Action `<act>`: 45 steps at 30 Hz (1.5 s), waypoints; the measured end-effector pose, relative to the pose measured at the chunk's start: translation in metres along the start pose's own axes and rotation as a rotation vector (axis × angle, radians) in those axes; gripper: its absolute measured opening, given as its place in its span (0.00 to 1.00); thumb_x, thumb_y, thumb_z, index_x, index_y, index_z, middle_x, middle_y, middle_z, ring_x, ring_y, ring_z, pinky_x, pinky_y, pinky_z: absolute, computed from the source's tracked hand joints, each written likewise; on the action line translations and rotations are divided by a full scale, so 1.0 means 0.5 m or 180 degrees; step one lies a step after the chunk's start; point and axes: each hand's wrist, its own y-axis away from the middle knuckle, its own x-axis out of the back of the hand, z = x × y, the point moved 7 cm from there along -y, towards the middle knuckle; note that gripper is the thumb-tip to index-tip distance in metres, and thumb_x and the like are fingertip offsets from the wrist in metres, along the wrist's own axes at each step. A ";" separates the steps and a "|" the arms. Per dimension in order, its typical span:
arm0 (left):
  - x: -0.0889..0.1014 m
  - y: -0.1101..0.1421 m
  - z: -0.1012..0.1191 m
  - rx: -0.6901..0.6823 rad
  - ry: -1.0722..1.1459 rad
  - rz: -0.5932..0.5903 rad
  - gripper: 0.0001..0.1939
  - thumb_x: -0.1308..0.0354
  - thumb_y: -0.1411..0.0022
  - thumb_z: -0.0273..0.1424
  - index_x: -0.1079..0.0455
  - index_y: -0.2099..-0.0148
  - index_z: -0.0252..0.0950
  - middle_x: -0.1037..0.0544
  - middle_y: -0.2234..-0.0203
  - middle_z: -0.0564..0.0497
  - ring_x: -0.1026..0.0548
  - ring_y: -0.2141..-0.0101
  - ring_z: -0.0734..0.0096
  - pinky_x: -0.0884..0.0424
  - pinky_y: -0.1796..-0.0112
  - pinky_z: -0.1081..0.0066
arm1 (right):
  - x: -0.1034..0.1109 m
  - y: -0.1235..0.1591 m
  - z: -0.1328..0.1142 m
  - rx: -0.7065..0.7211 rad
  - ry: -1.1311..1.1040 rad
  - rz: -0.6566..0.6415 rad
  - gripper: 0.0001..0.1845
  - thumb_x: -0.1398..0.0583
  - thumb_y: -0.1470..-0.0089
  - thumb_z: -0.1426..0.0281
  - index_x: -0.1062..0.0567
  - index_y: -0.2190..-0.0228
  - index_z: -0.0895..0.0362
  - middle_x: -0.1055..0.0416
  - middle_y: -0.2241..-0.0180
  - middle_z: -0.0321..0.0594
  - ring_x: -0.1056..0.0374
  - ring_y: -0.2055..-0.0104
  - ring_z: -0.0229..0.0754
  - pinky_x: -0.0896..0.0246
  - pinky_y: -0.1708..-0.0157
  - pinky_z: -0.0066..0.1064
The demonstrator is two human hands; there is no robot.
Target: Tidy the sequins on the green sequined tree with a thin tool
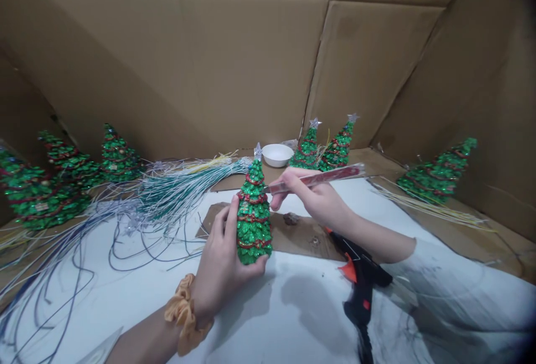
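A glittery green Christmas tree [253, 213], upright, star-topped.

No legible text or markings anywhere

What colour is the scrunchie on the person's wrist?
The scrunchie is a plain golden orange, best seen in the head view.

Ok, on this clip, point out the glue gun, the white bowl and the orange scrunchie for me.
black glue gun [360, 273]: head view, on its body.
white bowl [277, 161]: head view, on its outer wall.
orange scrunchie [182, 311]: head view, on the fabric around the left wrist.
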 end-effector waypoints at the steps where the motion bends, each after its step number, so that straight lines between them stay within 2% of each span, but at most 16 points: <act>1: 0.000 0.000 0.000 0.0004 -0.0003 -0.0001 0.51 0.40 0.54 0.32 0.68 0.36 0.40 0.46 0.47 0.41 0.43 0.46 0.52 0.41 0.49 0.53 | 0.001 0.001 -0.001 0.0001 0.0006 -0.0014 0.19 0.53 0.41 0.62 0.30 0.73 0.60 0.28 0.77 0.38 0.30 0.69 0.36 0.38 0.65 0.30; 4: 0.001 0.000 0.000 0.0010 -0.0002 0.0009 0.51 0.40 0.54 0.32 0.69 0.36 0.40 0.45 0.47 0.41 0.43 0.46 0.53 0.42 0.48 0.53 | -0.006 0.008 -0.001 -0.0017 0.0269 -0.0246 0.17 0.51 0.42 0.63 0.29 0.74 0.60 0.30 0.77 0.37 0.33 0.73 0.34 0.39 0.71 0.27; 8: 0.002 -0.001 0.003 -0.0004 0.0012 0.0015 0.51 0.40 0.55 0.32 0.69 0.36 0.40 0.45 0.46 0.41 0.44 0.46 0.52 0.42 0.48 0.52 | -0.014 0.014 0.001 -0.0028 0.0532 -0.0288 0.12 0.47 0.45 0.65 0.31 0.73 0.60 0.32 0.78 0.34 0.38 0.77 0.32 0.45 0.78 0.24; 12: -0.001 -0.003 0.003 0.0010 0.0003 -0.0003 0.51 0.40 0.55 0.32 0.68 0.36 0.38 0.46 0.46 0.40 0.44 0.46 0.53 0.41 0.48 0.53 | -0.018 0.011 0.002 -0.0020 0.0695 -0.0234 0.09 0.45 0.47 0.66 0.33 0.73 0.59 0.32 0.77 0.35 0.38 0.77 0.32 0.46 0.78 0.23; 21: 0.000 0.001 0.000 -0.0027 -0.0056 0.0043 0.51 0.40 0.55 0.33 0.68 0.36 0.39 0.45 0.47 0.41 0.43 0.46 0.53 0.41 0.48 0.54 | -0.021 0.013 -0.010 0.0205 0.1007 -0.0104 0.12 0.47 0.45 0.65 0.37 0.76 0.58 0.35 0.80 0.32 0.42 0.80 0.30 0.50 0.80 0.22; 27: -0.001 0.001 -0.002 -0.0007 -0.0067 0.0040 0.51 0.40 0.55 0.34 0.68 0.36 0.37 0.45 0.47 0.41 0.44 0.46 0.54 0.42 0.47 0.56 | -0.033 0.019 -0.036 0.0415 0.1182 -0.0005 0.12 0.48 0.44 0.68 0.40 0.78 0.57 0.40 0.81 0.30 0.45 0.79 0.29 0.52 0.79 0.21; 33: 0.000 -0.001 -0.002 0.0003 -0.0072 0.0074 0.50 0.40 0.55 0.35 0.67 0.36 0.37 0.45 0.47 0.41 0.43 0.46 0.54 0.41 0.48 0.55 | -0.044 0.019 -0.042 0.0387 0.1342 -0.0010 0.13 0.49 0.44 0.70 0.44 0.79 0.57 0.44 0.82 0.29 0.48 0.80 0.29 0.54 0.79 0.22; 38: 0.000 0.001 -0.002 -0.0007 -0.0072 0.0098 0.51 0.40 0.55 0.34 0.68 0.36 0.37 0.45 0.47 0.40 0.43 0.47 0.54 0.41 0.48 0.55 | -0.044 0.013 -0.035 0.0211 0.1169 0.0001 0.13 0.48 0.44 0.70 0.43 0.79 0.57 0.43 0.82 0.29 0.47 0.80 0.30 0.54 0.80 0.23; 45: -0.002 0.000 -0.002 -0.0059 -0.0065 0.0097 0.52 0.40 0.56 0.34 0.68 0.36 0.37 0.45 0.48 0.41 0.43 0.47 0.54 0.41 0.48 0.56 | -0.041 0.005 -0.012 -0.0224 0.0356 -0.0319 0.11 0.49 0.43 0.68 0.41 0.77 0.57 0.37 0.79 0.32 0.37 0.77 0.32 0.44 0.78 0.23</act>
